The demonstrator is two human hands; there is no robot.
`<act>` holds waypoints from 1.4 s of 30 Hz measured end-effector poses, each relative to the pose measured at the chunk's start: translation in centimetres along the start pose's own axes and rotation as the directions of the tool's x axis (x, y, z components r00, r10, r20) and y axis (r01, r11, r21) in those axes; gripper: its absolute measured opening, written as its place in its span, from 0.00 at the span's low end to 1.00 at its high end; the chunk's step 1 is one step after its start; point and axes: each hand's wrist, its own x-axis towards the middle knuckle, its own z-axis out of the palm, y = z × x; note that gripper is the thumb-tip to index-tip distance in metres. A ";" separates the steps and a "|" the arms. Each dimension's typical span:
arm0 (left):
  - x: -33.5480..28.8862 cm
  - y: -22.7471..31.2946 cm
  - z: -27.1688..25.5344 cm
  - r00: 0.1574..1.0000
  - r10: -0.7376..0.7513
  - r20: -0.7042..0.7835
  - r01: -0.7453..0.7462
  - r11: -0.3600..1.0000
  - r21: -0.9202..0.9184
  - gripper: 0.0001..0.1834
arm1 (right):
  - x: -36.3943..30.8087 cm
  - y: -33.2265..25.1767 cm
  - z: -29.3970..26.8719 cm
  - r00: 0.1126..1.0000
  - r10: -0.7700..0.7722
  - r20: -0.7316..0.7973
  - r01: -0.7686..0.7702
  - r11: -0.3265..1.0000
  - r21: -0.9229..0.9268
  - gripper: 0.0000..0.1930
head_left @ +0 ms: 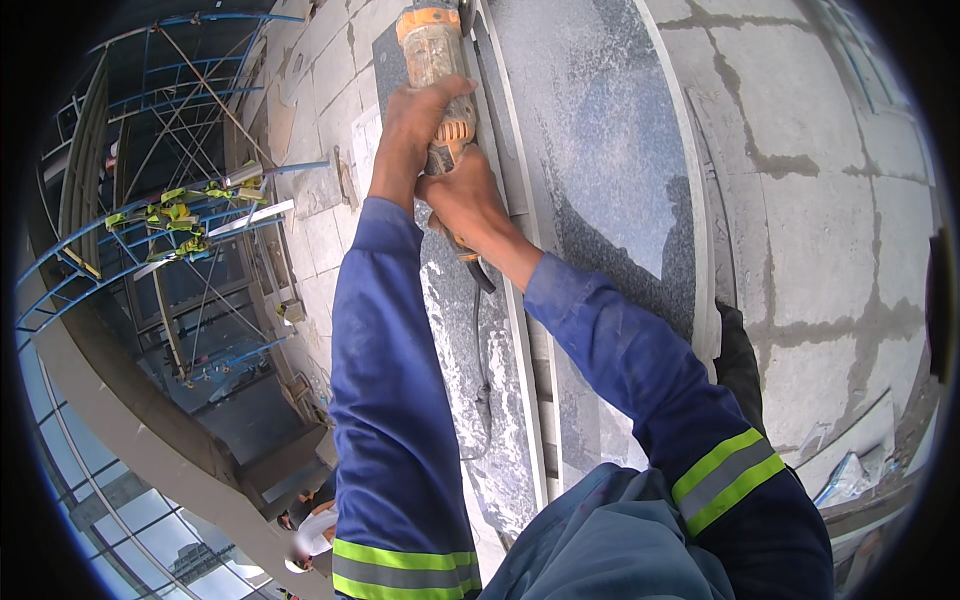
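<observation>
Both my hands grip a dusty orange power tool, an angle grinder (432,50), held up against the edge of a grey granite slab (610,150). My left hand (415,125) wraps the tool's body from the left. My right hand (468,200) clutches its rear handle just below, where a black cable (480,340) hangs down. The tool's head is cut off by the top of the picture. My blue sleeves carry yellow-green reflective bands.
A metal rail (520,330) runs along the slab's left edge. Grey block wall (830,200) with mortar joints lies to the right. Blue scaffold tubes (150,220) stand at the left, and far below a person in a white helmet (315,530).
</observation>
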 end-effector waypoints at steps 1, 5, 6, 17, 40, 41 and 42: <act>0.1 -0.1 -0.2 1.000 -0.020 -0.005 0.020 1.000 0.013 0.35 | -0.3 -0.1 0.1 1.000 0.009 0.001 -0.009 1.000 0.001 0.11; 0.0 -0.3 -0.3 1.000 -0.029 -0.005 0.030 0.999 0.027 0.35 | -0.4 -0.2 -0.2 0.999 0.033 0.036 -0.032 0.999 -0.012 0.21; 0.0 -0.3 -0.2 1.000 -0.025 0.005 0.025 0.999 0.026 0.35 | -0.2 -0.1 -0.3 0.998 0.035 0.052 -0.034 0.999 -0.019 0.27; 0.3 -0.6 -0.3 1.000 -0.002 0.006 0.002 1.000 -0.002 0.35 | 0.5 0.0 -0.3 0.994 0.075 0.077 -0.073 0.997 -0.024 0.27; -0.4 -0.2 -0.3 0.999 -0.033 0.030 0.033 0.999 0.006 0.34 | -0.7 -0.1 0.2 1.000 0.015 -0.001 -0.015 1.000 -0.006 0.09; -0.4 -0.4 -0.4 0.999 -0.040 0.026 0.040 0.999 0.005 0.34 | -0.9 -0.1 0.1 1.000 0.015 0.001 -0.015 1.000 0.003 0.09; -0.4 -0.6 -0.4 0.999 -0.038 0.017 0.038 0.999 0.010 0.34 | -1.1 -0.1 0.1 1.000 0.015 0.003 -0.015 1.000 0.012 0.09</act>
